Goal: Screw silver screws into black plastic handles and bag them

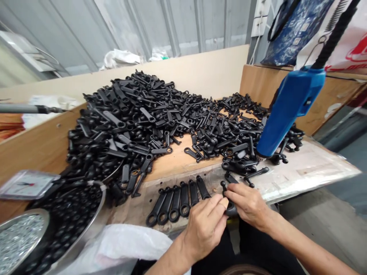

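Note:
My left hand (205, 223) and my right hand (249, 204) meet at the table's front edge, fingers closed round one black part (231, 209). Its ring end shows below the fingers and a small ball end above them; the rest is hidden. Left of my hands, several black ring-ended handles (174, 206) lie side by side in a row, rings toward me. Close behind my right hand lie loose black parts (258, 173). A large heap of similar black parts (134, 110) spreads over the wooden table (174, 158).
A blue power tool (289, 110) hangs at the right, above the table. At the lower left stand a metal bowl of black knobs (71, 217) and a bowl of small shiny pieces (21, 238). A white sack (123, 244) lies in front.

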`<state>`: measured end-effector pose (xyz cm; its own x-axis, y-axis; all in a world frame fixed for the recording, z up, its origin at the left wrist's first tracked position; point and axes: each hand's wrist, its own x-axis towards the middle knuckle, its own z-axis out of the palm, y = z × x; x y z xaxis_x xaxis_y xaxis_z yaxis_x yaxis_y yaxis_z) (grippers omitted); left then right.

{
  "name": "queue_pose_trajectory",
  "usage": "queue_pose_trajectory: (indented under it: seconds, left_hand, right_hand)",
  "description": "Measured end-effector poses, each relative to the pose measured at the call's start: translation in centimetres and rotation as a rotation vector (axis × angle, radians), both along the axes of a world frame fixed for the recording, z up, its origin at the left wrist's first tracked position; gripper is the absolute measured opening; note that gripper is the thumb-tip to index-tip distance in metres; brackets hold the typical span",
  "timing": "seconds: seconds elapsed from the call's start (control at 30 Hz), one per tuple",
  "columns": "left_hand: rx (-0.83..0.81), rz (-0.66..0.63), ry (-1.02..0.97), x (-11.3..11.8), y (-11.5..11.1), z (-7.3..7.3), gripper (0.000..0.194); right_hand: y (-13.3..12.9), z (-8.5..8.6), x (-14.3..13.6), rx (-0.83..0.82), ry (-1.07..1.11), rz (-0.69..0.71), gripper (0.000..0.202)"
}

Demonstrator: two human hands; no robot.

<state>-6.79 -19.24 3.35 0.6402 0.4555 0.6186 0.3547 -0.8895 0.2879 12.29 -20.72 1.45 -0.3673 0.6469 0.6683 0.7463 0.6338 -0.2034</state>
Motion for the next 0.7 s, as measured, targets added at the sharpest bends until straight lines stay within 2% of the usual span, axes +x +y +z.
queue_pose_trajectory:
  seconds: [0.13,0.2,0.37,0.57,0.7]
  left_hand:
    - [-0.043,-0.104,0.039,0.6,-0.7,0.2,0.037]
    - [-0.067,-0.116,0.061,0.8,-0.8,0.4,0.033]
    - [-0.007,-0.03,0.058,1.1,0.0,0.2,0.029]
    - [0.157,0.027,0.178,1.3,1.3,-1.4,0.024]
    - [0.099,0.101,0.266,1.4,1.5,-2.3,0.018]
  right_hand:
    - [-0.2,-0.5,-0.2,0.01,-0.079,-0.036,0.029]
    - [-0.1,-0.7,-0.1,-0.013,-0.09,-0.043,0.028]
    - [-0.2,-0.8,1.1,-0.045,-0.032,-0.094,0.022]
    - [-1.6,-1.1,3.0,-0.11,-0.124,-0.265,0.014]
    - [-1.7,-1.1,2.8,-0.191,-0.223,-0.362,0.013]
